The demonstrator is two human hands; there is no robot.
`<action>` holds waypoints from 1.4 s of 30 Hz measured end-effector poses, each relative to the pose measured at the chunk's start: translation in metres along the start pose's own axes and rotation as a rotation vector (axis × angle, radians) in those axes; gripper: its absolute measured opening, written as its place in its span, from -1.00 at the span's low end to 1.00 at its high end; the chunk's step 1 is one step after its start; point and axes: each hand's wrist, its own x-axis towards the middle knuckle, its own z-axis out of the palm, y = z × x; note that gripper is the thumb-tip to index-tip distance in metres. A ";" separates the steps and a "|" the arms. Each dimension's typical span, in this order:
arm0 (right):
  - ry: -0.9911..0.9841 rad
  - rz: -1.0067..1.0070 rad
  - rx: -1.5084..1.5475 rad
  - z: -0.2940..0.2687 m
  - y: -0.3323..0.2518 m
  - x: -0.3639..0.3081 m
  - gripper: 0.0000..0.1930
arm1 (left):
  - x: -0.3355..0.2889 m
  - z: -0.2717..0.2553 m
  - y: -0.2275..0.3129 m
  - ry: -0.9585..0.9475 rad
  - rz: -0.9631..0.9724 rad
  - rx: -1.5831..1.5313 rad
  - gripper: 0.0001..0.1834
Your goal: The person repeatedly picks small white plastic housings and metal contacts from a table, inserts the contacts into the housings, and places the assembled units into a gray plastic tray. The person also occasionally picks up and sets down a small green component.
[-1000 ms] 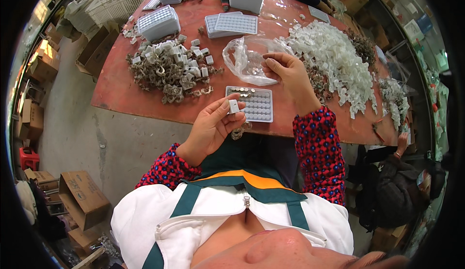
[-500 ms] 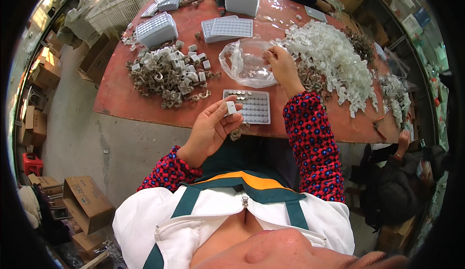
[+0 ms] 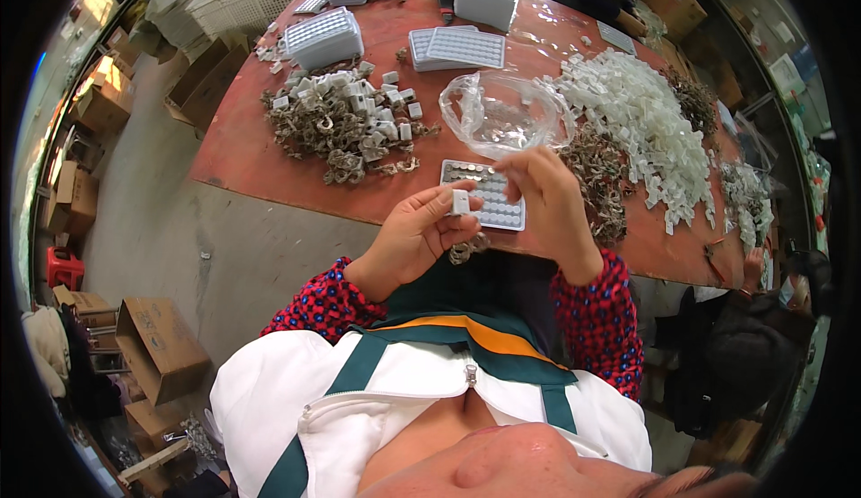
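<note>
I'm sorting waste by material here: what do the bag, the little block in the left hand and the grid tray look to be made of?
The bag looks like thin clear plastic film: see-through, crinkled, glossy. The small block pinched in the left hand seems moulded white plastic, matte and square-edged. The grid tray by the right hand appears to be pale rigid plastic with rows of cells; the grey bits inside are too small to judge.

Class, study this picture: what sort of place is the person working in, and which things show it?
Probably a small workshop for hand assembly or sorting: a red worktable heaped with small white plastic parts, stacked grid trays, and cardboard boxes on the concrete floor.
</note>
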 end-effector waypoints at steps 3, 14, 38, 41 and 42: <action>0.035 -0.091 -0.091 0.004 -0.013 -0.024 -0.91 | -0.005 0.004 -0.002 -0.033 -0.092 0.015 -0.54; 0.220 0.066 0.578 0.013 -0.010 -0.065 -0.93 | -0.013 0.009 -0.013 -0.003 -0.107 0.187 -0.58; 0.264 -0.186 -0.268 0.022 -0.017 -0.068 -0.80 | -0.015 0.027 -0.023 0.013 0.003 0.465 -0.56; 0.265 -0.205 -0.294 0.022 -0.017 -0.071 -0.80 | -0.014 0.027 -0.024 -0.002 0.011 0.436 -0.55; 0.267 -0.229 -0.312 0.022 -0.017 -0.071 -0.79 | -0.013 0.027 -0.025 -0.011 0.027 0.432 -0.55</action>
